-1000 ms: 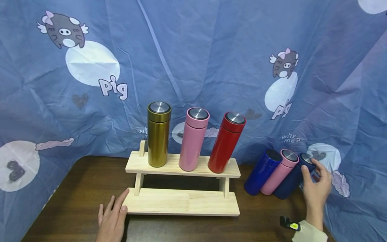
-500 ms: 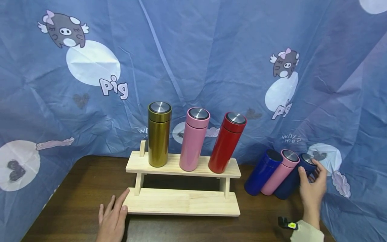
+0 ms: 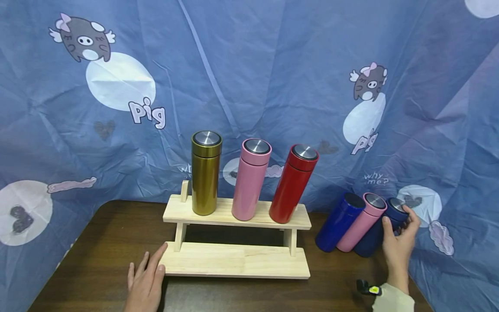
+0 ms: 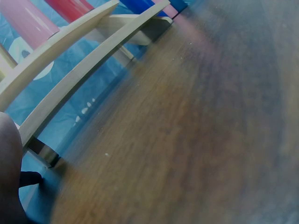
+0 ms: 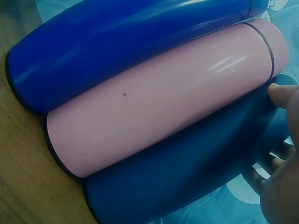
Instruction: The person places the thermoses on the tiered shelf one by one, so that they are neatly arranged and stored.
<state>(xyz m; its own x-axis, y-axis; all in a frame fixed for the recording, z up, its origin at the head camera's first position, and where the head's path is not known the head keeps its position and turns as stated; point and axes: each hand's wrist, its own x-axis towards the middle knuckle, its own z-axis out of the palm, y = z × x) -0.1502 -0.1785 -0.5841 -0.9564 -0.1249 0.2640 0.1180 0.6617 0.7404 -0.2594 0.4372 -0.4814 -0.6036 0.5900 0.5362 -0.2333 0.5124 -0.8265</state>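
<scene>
At the right of the head view, my right hand grips a dark navy thermos bottle near its lid. In the right wrist view the thumb lies over the bottle's upper part, and the other fingers bend round its far side. A pink thermos stands right beside the navy one, with a bright blue thermos to its left. My left hand rests with fairly straight fingers against the left end of the two-tier wooden rack.
On the rack's upper tier stand a gold thermos, another pink thermos and a red thermos. Everything sits on a dark brown wooden table. A blue curtain with pig prints hangs close behind.
My right hand has shifted slightly left and closed in around the navy thermos. The left hand and the rack have stayed put.
</scene>
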